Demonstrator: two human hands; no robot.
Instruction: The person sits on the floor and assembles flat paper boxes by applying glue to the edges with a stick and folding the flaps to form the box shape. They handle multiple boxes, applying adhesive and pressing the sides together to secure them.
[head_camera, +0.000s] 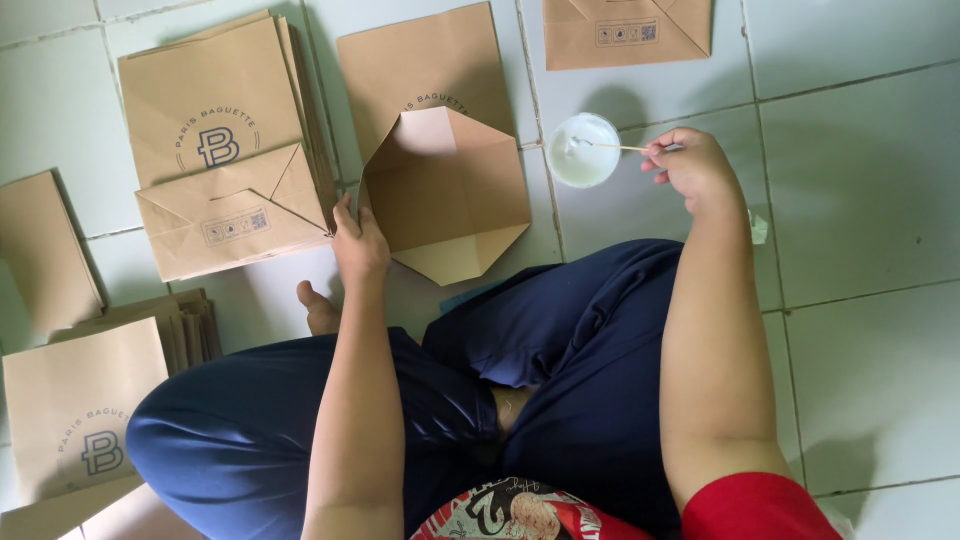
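A brown paper bag (440, 160) lies flat on the tiled floor in front of my crossed legs, its bottom flaps folded open into a hexagon shape. My left hand (358, 243) presses down on the left edge of that open bottom. My right hand (690, 165) pinches a thin wooden stick (615, 147) whose tip dips into a small white cup (583, 150) of white paste, just right of the bag.
A stack of finished brown bags (215, 130) lies to the left, another bag (628, 30) at the top, and more bags (75, 410) at the lower left. The floor (860, 200) has pale tiles.
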